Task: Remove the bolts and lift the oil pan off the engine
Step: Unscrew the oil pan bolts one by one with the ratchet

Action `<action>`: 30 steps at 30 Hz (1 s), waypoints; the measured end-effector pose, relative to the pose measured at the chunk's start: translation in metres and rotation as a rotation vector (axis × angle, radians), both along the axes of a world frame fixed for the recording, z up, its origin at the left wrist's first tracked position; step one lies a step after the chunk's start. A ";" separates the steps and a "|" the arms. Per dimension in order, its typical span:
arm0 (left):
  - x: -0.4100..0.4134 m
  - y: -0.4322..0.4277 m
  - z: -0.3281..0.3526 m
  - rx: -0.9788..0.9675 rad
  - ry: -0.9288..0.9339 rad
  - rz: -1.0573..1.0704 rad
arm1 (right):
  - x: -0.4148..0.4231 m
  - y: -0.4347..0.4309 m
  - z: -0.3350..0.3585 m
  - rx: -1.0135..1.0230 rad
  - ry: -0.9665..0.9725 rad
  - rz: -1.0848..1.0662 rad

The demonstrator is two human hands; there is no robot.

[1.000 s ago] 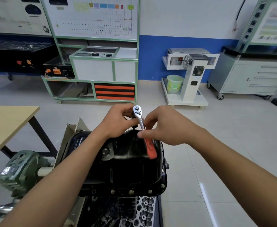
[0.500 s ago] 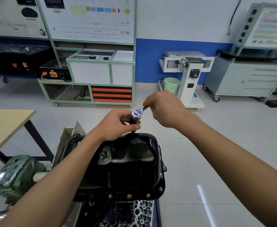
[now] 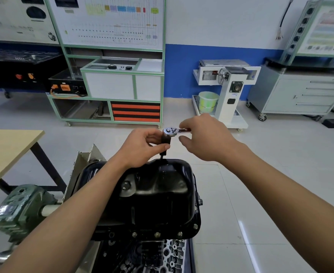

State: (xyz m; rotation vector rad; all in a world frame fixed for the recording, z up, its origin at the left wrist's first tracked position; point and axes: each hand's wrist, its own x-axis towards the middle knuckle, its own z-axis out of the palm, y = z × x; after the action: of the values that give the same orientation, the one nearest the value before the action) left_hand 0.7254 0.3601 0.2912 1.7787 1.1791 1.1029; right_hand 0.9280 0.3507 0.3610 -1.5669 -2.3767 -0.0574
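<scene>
Ratchet set at the far rim of the glossy black pressed-steel oil pan [image 3: 158,194]
The left hand [image 3: 140,148] grips the black cylindrical socket [image 3: 165,140] under the chrome ratchet wrench [image 3: 170,132] — the right hand [image 3: 205,138] pinches its handle. The pan sits below both hands on the engine [image 3: 152,255], with small flange bolts [image 3: 157,234] under the forearms.

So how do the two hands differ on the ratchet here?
The left hand pinches the dark socket under the ratchet head; the right hand holds the handle out to the side. The left hand sits lower in the picture, nearer the oil pan; the right hand is higher. Both grip the same tool.
</scene>
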 end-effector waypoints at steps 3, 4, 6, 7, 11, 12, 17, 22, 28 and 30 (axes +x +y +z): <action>0.001 0.001 -0.002 0.038 0.027 0.032 | -0.001 -0.013 0.005 -0.081 0.021 0.000; 0.002 0.000 -0.003 0.047 0.034 0.034 | -0.004 -0.018 0.005 -0.119 0.039 0.011; 0.003 -0.001 -0.003 0.064 0.039 0.040 | -0.010 -0.028 0.003 -0.184 0.074 0.041; 0.002 -0.001 -0.003 0.076 0.041 0.049 | -0.013 -0.032 0.002 -0.208 0.092 0.056; 0.002 -0.001 -0.002 0.089 0.044 0.070 | -0.014 -0.030 0.007 -0.282 0.134 0.075; 0.002 -0.002 -0.001 0.081 0.036 0.056 | -0.012 -0.028 0.008 -0.296 0.123 0.076; -0.001 -0.003 0.001 0.057 0.009 -0.074 | -0.006 -0.021 0.011 -0.302 0.101 0.082; -0.001 -0.004 0.001 0.017 0.005 -0.087 | -0.005 -0.012 0.009 -0.179 0.028 0.094; -0.003 -0.003 0.000 -0.029 -0.021 -0.060 | -0.015 0.001 0.005 -0.108 0.002 0.127; -0.003 -0.003 0.001 -0.034 -0.014 -0.068 | -0.016 0.003 0.003 -0.130 0.046 0.204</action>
State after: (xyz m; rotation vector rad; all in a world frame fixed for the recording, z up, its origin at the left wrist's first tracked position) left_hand 0.7227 0.3567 0.2920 1.7691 1.1145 1.0482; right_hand 0.9122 0.3540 0.3644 -1.3536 -2.5339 0.1770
